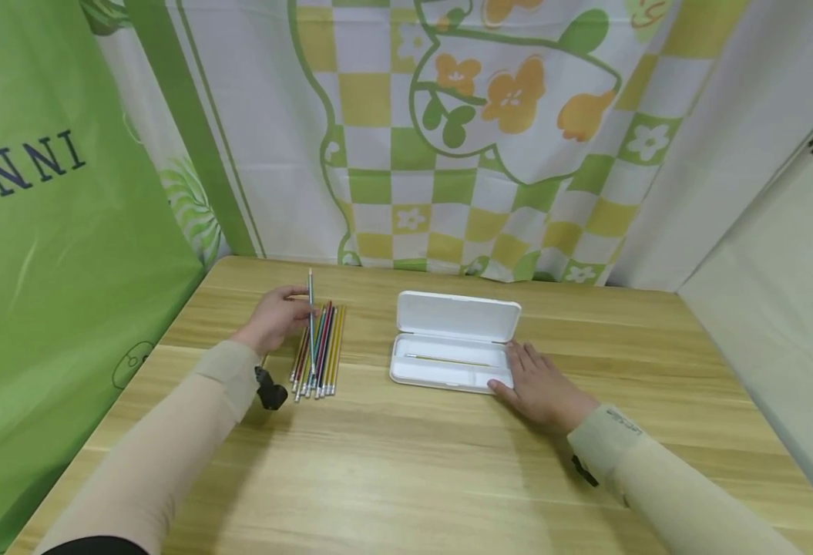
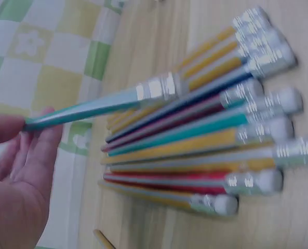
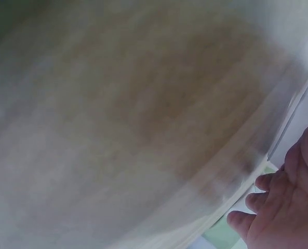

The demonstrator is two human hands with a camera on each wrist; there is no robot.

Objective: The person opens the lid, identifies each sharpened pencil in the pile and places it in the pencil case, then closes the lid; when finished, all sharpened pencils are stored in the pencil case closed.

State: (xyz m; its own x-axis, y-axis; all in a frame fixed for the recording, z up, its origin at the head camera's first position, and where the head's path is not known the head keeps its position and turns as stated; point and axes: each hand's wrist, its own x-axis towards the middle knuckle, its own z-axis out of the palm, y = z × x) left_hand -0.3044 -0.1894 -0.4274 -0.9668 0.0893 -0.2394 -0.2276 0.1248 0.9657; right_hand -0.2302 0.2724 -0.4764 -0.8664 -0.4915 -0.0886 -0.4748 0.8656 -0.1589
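In the head view my left hand [image 1: 277,320] pinches a teal pencil [image 1: 312,339] near one end, between thumb and fingers. The left wrist view shows that pencil [image 2: 91,106] tilted above the pile, its white eraser end pointing away from the hand. Below it lies a row of pencils [image 1: 337,354] in yellow, red, teal and dark blue, erasers toward me. My right hand [image 1: 545,389] rests at the right end of an open white pencil case [image 1: 458,316], thumb by the front corner, fingers extended. One yellow pencil [image 1: 448,360] lies inside the case.
The wooden table [image 1: 413,462] ends at a patterned curtain [image 1: 413,177] behind the case. A green cloth [image 1: 66,270] hangs along the left edge, a pale wall covering [image 1: 781,270] on the right. Another pencil's tip [image 2: 103,239] shows apart from the row.
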